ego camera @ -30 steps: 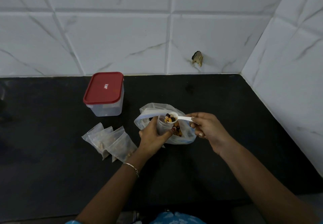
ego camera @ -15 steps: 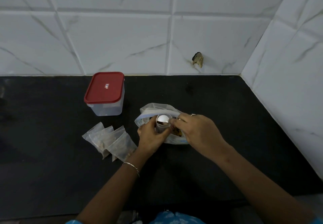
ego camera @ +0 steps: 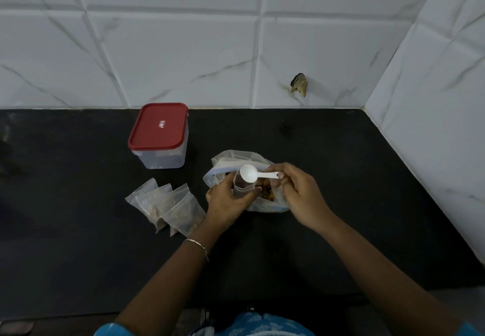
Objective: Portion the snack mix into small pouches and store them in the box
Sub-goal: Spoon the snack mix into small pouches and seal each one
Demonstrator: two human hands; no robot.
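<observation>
My left hand [ego camera: 227, 200] holds a small clear pouch [ego camera: 242, 187] upright with its mouth open, right in front of the large snack-mix bag [ego camera: 237, 159]. In my right hand [ego camera: 299, 194] is a white plastic spoon [ego camera: 252, 173], pinched by its handle, its bowl empty and level over the pouch mouth. Brown and yellow snack mix [ego camera: 267, 192] shows inside the large bag between my hands. Several filled small pouches [ego camera: 168, 206] lie overlapping on the counter to the left. The clear box with a red lid [ego camera: 159, 134] stands shut behind them.
The black counter [ego camera: 78, 244] meets white marble-look tiled walls at the back and on the right [ego camera: 433, 125]. A chipped hole [ego camera: 299, 85] marks the back wall. Blue clothing [ego camera: 252, 325] shows at the bottom edge.
One second ago the spoon held snack mix over the pouch. It tipped into the pouch, and now it is turned back up, empty, above the pouch mouth.
</observation>
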